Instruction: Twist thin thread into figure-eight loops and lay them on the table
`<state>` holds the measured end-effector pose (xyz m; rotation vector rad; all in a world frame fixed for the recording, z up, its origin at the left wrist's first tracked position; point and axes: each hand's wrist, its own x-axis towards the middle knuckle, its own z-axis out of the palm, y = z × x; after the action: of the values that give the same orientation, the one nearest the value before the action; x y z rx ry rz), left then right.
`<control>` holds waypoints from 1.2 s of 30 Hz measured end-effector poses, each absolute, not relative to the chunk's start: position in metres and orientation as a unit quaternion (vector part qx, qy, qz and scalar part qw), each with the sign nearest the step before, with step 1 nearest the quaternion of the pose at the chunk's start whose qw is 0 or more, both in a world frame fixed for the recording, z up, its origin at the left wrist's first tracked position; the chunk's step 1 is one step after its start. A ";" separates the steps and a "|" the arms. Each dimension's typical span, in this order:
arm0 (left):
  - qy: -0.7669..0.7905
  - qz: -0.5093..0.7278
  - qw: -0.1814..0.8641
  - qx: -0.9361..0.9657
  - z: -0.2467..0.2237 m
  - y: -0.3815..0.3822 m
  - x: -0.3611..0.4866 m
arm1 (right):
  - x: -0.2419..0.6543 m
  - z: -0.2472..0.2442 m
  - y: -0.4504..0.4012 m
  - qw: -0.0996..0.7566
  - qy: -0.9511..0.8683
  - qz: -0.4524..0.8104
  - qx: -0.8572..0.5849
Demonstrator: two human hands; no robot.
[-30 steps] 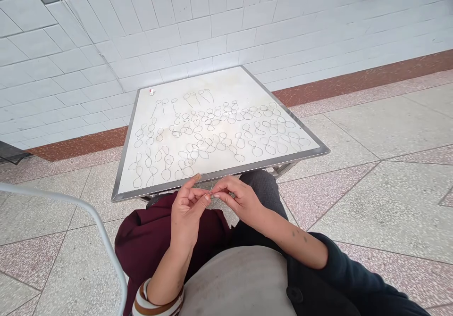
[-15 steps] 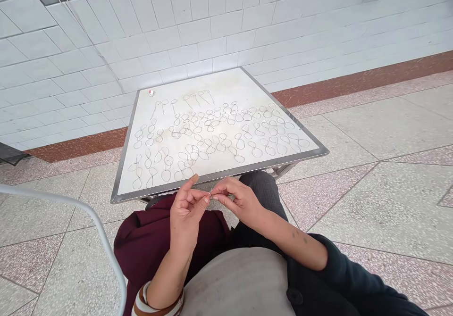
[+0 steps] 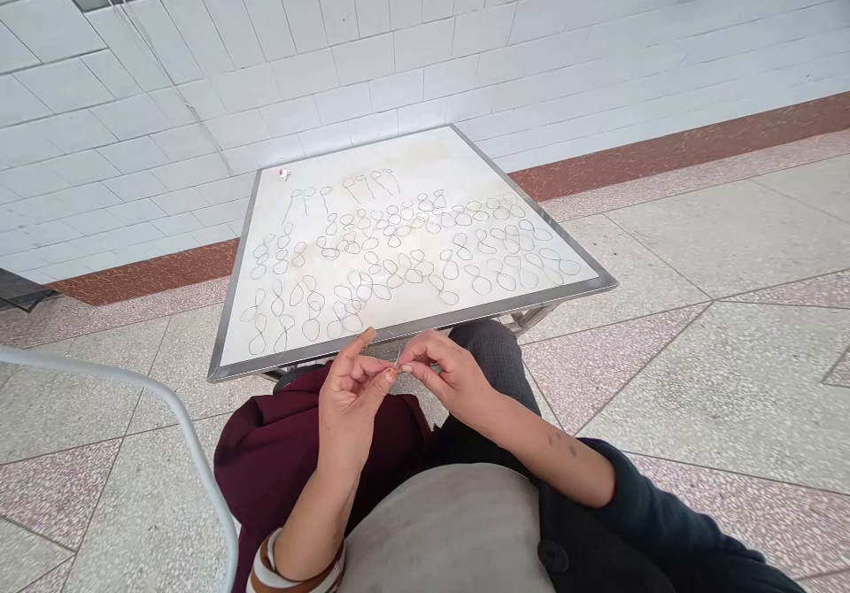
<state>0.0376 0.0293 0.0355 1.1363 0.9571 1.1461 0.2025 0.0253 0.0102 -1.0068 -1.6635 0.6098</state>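
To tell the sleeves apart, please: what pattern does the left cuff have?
The left cuff has brown and whitish stripes, seen best in the head view.

left hand [image 3: 351,403], one; right hand [image 3: 458,376], one; table [image 3: 425,149], one; loops [image 3: 449,298], dozens

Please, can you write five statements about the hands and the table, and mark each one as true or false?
1. The left hand and the right hand are close together at the fingertips. True.
2. The thin strand in the fingers is lying flat on the table. False: the thin strand is held up in the fingertips, in front of the near edge of the table.
3. Many thin loops lie on the table. True.
4. The table's border is bright yellow. False: the border is grey.
5. A small red-and-white object lies near the far left corner. True.
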 end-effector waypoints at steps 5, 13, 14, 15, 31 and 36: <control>0.410 0.524 0.583 0.466 0.033 0.032 0.038 | 0.200 0.009 0.023 0.526 -0.646 0.331 -0.443; 0.408 0.592 0.574 0.391 0.046 0.042 0.031 | 0.200 0.002 0.020 0.542 -0.462 0.637 -0.295; 0.402 0.601 0.570 0.390 0.047 0.043 0.030 | 0.199 0.002 0.020 0.535 -0.451 0.653 -0.289; 0.397 0.610 0.566 0.388 0.049 0.043 0.030 | 0.198 0.001 0.019 0.528 -0.438 0.668 -0.288; 0.370 0.626 0.529 0.436 0.085 0.048 0.007 | 0.205 -0.001 0.031 0.584 -0.291 0.679 -0.336; 0.336 0.571 0.624 0.414 0.079 0.038 0.023 | 0.186 0.021 0.039 0.406 -0.425 0.771 -0.246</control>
<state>0.0231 0.0384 0.0787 0.9511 0.7716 1.3120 0.1860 0.0391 0.0209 -0.6197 -1.0732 1.9452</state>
